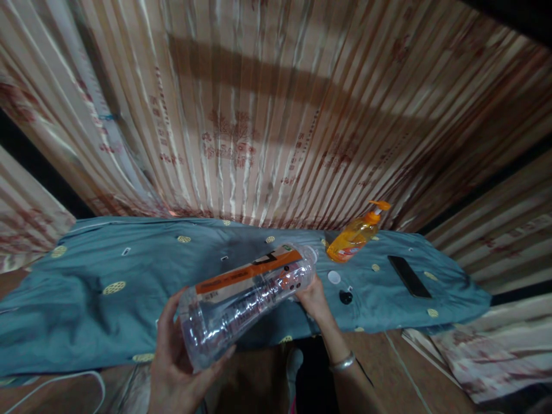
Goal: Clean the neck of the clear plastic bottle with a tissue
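over 1 cloth, left hand and right hand, grip curled, hold 1 clear bottle

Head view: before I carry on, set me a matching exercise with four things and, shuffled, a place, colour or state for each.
Things:
1. big bottle
2. pump bottle
3. phone
4. bracelet

Descriptions:
A. black, lying near the right end of the cloth
B. silver, worn on the right arm
C. tilted, held by left hand and right hand
D. orange, on the cloth

Pairs: 1-C, 2-D, 3-A, 4-B
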The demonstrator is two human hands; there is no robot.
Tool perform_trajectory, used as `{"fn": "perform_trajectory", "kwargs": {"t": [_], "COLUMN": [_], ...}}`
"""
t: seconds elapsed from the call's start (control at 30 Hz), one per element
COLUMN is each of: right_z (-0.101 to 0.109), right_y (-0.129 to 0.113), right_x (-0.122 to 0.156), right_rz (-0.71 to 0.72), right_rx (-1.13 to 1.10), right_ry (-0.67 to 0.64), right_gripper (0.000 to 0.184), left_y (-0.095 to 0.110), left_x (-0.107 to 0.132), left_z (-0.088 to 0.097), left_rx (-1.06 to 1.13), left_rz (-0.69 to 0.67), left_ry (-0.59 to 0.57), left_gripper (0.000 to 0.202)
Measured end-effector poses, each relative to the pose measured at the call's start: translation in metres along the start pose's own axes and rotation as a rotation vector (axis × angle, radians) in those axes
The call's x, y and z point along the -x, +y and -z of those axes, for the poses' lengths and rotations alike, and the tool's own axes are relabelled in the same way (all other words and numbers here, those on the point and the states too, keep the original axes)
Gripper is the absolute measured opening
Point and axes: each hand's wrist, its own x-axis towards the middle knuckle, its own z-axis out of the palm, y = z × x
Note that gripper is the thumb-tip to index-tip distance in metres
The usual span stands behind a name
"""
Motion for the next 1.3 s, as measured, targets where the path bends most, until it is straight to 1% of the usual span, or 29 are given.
{"fn": "perform_trajectory", "kwargs": {"t": [0.13,0.37,0.53,0.7,0.8,0.93,1.1,1.3], "right_z": [0.0016,0.0011,0.0003,-0.0011,-0.0017,-0.0018,-0.0021,-0.0024], "right_y": [-0.0047,-0.0042,-0.0057,-0.0067,-0.0059,-0.0040,-0.0038,-0.0064], "right_x": [0.0002,0.0008,0.0009,0.0013,0.0014,0.0013,0.0012,0.0013], "right_rz": [0.009,0.000,-0.024,-0.020,-0.025,-0.044,-0.011,-0.001], "right_rx": [0.000,0.012,0.006,-0.036,-0.031,-0.051,-0.006,-0.009], "right_ry": [-0.019,-0.012,0.004,-0.004,-0.007,0.011,0.022,0.017], "right_gripper": [0.047,0.046,0.044,0.041,0.040,0.043,0.044,0.041], "left_y": [0.0004,0.0010,0.0019,0.0023,0.0028,0.0034,0.0029,0.0021], "left_x": [0.0004,0.0009,0.0015,0.0014,0.0009,0.0008,0.0012,0.0012], "left_z": [-0.0006,-0.0012,-0.0010,-0.0005,-0.0004,-0.0008,-0.0008,-0.0001], "left_rx": [0.010,0.019,0.037,0.037,0.052,0.071,0.066,0.052], "left_rz": [0.008,0.024,0.052,0.039,0.044,0.068,0.040,0.033], "left_ry": [-0.003,-0.001,-0.004,-0.004,-0.009,0.001,-0.011,-0.016], "left_gripper": [0.097,0.098,0.106,0.102,0.104,0.108,0.101,0.099]}}
